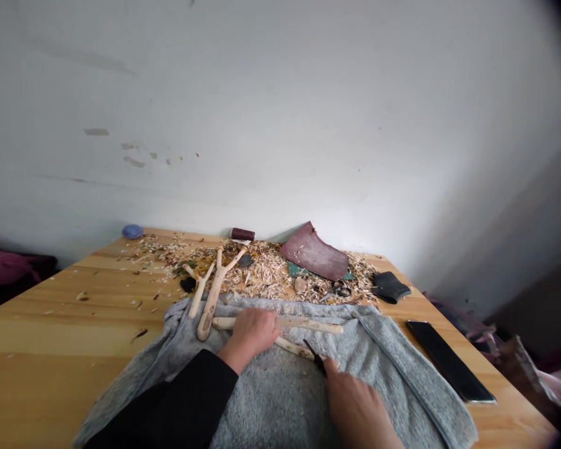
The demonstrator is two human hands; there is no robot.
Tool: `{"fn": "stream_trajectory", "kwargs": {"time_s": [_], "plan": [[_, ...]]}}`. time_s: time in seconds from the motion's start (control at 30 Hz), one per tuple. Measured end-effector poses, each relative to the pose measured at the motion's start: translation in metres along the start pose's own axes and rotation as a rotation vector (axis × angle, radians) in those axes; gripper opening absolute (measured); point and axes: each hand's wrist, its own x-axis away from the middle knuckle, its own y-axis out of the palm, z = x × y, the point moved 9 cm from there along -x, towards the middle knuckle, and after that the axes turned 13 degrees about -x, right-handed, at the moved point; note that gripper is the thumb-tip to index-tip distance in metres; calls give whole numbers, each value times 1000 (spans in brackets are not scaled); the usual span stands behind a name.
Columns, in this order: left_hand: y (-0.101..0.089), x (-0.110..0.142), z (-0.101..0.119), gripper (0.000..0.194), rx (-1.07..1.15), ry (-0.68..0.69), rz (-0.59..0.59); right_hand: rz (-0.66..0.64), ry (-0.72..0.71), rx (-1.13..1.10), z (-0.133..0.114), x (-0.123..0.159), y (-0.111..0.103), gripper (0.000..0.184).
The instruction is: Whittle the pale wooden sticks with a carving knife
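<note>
My left hand is closed around a peeled forked wooden stick, which lies sideways over a grey towel. Its rounded end sticks out to the left, and its two prongs point right. In my right hand is a small dark knife, its blade at the lower prong. Whether the edge touches the wood is hard to make out. Left of my left hand rests a peeled Y-shaped branch, its prongs pointing away from me. Beside that lies a thinner forked stick.
Wood shavings cover the back of the wooden table. Among them are a maroon leather-like sheet, a dark spool and scissors. A black folded piece and a phone lie right, a blue lump far left.
</note>
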Motion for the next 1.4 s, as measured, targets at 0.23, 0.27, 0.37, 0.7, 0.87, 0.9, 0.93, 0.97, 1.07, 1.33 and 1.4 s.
{"fn": "stream_trajectory", "kwargs": {"time_s": [0.23, 0.27, 0.37, 0.7, 0.87, 0.9, 0.93, 0.97, 1.07, 1.33, 1.4], "plan": [[0, -1, -1, 24, 12, -8, -15, -148, 12, -93, 16, 5, 24, 50], [0, -1, -1, 24, 12, -10, -17, -158, 16, -101, 15, 4, 25, 49], [0, 0, -2, 24, 11, -14, -20, -173, 8, -111, 11, 2, 24, 46], [1, 0, -2, 25, 30, -16, -21, -216, -22, -92, 5, 2, 20, 40], [2, 0, -2, 26, 24, -16, -20, -229, -7, -58, -1, 3, 12, 43], [2, 0, -2, 27, 21, -15, -20, -227, 5, -45, -2, 3, 8, 45], [3, 0, -2, 28, 19, -14, -20, -222, 16, -32, -4, 4, 4, 47], [3, 0, -2, 28, 17, -14, -21, -215, 27, -20, -6, 4, 0, 50], [3, -1, -1, 27, 11, -10, -25, -192, 32, 13, -15, 7, -11, 55], [0, -2, -1, 28, -1, 9, -16, -82, 15, 68, -25, 4, -15, 46], [0, -2, -1, 27, -4, 14, -18, -80, 28, 63, -28, 2, -15, 43]]}}
